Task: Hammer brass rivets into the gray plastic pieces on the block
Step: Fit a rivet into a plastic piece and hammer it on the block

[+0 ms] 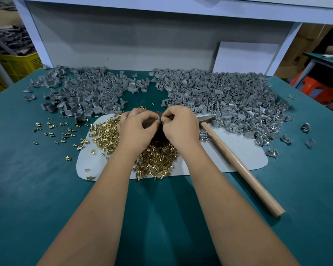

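Note:
My left hand (135, 127) and my right hand (179, 125) meet over a dark block (155, 131) at the middle of the table. Their fingertips pinch a small gray plastic piece (159, 119) on top of the block; most of the piece is hidden by my fingers. A heap of brass rivets (156, 160) lies on a white mat (229, 150) under my wrists. A hammer (236, 160) with a wooden handle lies flat on the mat, to the right of my right hand, and nobody holds it.
Two large heaps of gray plastic pieces (219, 93) spread across the back of the green table (161, 217). Loose rivets (62, 129) are scattered at the left. A white panel (123, 35) closes off the back. A yellow crate (13, 66) stands at far left.

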`<move>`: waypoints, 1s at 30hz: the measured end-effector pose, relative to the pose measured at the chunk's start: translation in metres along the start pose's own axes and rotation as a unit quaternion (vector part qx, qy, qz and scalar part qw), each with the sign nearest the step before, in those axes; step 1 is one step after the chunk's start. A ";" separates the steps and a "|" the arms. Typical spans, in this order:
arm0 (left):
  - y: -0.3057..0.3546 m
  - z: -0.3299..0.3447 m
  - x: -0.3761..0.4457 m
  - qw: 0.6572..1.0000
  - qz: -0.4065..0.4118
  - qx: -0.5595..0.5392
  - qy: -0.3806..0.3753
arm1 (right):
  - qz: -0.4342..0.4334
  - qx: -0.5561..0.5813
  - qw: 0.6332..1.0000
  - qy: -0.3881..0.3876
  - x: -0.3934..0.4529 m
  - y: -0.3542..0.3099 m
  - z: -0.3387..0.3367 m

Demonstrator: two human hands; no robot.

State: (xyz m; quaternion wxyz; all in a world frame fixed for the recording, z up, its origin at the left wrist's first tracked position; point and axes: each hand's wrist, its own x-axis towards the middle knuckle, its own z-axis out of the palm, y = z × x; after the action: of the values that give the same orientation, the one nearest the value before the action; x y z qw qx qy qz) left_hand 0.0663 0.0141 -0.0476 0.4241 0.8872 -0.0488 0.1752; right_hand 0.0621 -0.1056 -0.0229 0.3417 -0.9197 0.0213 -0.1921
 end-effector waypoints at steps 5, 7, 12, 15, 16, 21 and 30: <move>0.000 0.000 -0.001 1.000 0.001 0.002 -0.002 | -0.007 0.030 0.999 0.019 -0.002 0.005 0.004; 0.000 -0.001 0.000 1.000 0.004 0.000 -0.004 | -0.027 0.035 0.998 0.038 -0.004 0.009 0.007; 0.001 -0.002 -0.001 1.000 -0.006 0.004 -0.009 | -0.056 0.043 0.996 0.055 -0.007 0.015 0.011; 0.001 -0.003 -0.001 1.000 -0.007 0.002 -0.017 | -0.030 0.101 0.994 0.038 -0.007 0.018 0.009; 0.000 -0.003 0.000 1.000 -0.007 0.001 -0.018 | -0.016 0.125 0.992 0.030 -0.007 0.018 0.007; 0.000 -0.003 0.000 1.000 -0.006 0.004 -0.018 | 0.052 0.225 0.973 0.006 -0.006 0.015 0.001; -0.001 -0.002 0.000 1.000 -0.008 -0.009 -0.015 | 0.023 0.180 0.983 0.013 -0.007 0.013 0.003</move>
State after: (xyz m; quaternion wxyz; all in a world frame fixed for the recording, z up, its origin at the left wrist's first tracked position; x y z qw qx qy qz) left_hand 0.0662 0.0165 -0.0469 0.4324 0.8862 -0.0498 0.1584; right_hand 0.0577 -0.1128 -0.0359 0.5058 -0.8398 0.0115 -0.1970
